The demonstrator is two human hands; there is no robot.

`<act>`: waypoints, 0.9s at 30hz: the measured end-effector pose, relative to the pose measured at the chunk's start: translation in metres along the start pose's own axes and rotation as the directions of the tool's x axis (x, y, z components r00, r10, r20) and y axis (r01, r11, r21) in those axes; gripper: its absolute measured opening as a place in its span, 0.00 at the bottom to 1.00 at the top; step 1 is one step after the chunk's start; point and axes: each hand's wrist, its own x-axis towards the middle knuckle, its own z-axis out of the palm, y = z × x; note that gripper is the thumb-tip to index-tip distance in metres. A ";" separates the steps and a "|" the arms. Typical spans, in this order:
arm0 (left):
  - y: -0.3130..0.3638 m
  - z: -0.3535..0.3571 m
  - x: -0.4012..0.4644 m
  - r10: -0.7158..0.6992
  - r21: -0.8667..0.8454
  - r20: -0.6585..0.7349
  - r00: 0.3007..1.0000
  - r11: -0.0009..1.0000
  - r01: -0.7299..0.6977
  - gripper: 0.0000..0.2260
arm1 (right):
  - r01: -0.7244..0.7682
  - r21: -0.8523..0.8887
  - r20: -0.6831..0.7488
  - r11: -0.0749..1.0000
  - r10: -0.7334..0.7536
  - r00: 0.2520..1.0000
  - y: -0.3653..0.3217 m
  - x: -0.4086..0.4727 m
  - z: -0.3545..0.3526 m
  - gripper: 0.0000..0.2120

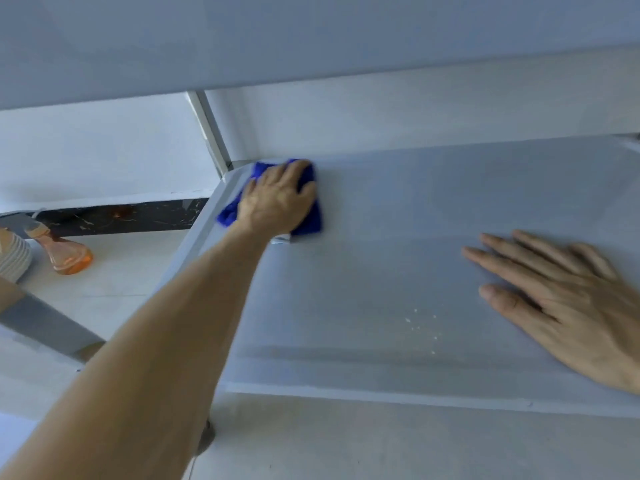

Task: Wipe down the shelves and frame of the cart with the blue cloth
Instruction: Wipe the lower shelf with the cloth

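A pale grey cart shelf (398, 209) fills the middle of the view, under an upper shelf (311, 46). My left hand (278, 199) presses the blue cloth (310, 220) flat onto the shelf's far left corner, beside the white upright post (211, 133) of the frame. My fingers lie over the cloth, slightly curved. Over at the right, my right hand (561, 306) rests flat on the shelf, fingers straight and spread, holding nothing. A few white specks (422, 327) lie on the shelf near its front edge.
An orange spray bottle (65, 252) lies on the pale floor at the left, next to a ribbed white object (12, 258). A dark marbled baseboard (138, 216) runs along the wall. A grey slanted bar (45, 327) crosses the lower left.
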 end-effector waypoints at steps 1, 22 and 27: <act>-0.019 -0.003 0.005 -0.095 0.016 -0.017 0.995 0.995 0.095 0.22 | 0.005 -0.009 -0.005 1.000 -0.005 1.000 -0.001 0.001 0.000 0.28; 0.180 0.051 0.043 0.353 -0.094 0.108 0.929 0.934 -0.344 0.27 | -0.050 0.036 0.143 0.998 0.045 0.989 0.005 0.007 -0.007 0.30; 0.077 0.027 0.050 0.042 -0.031 0.038 0.998 0.999 -0.041 0.28 | -0.043 0.040 0.151 0.998 0.036 0.988 0.010 0.012 -0.005 0.34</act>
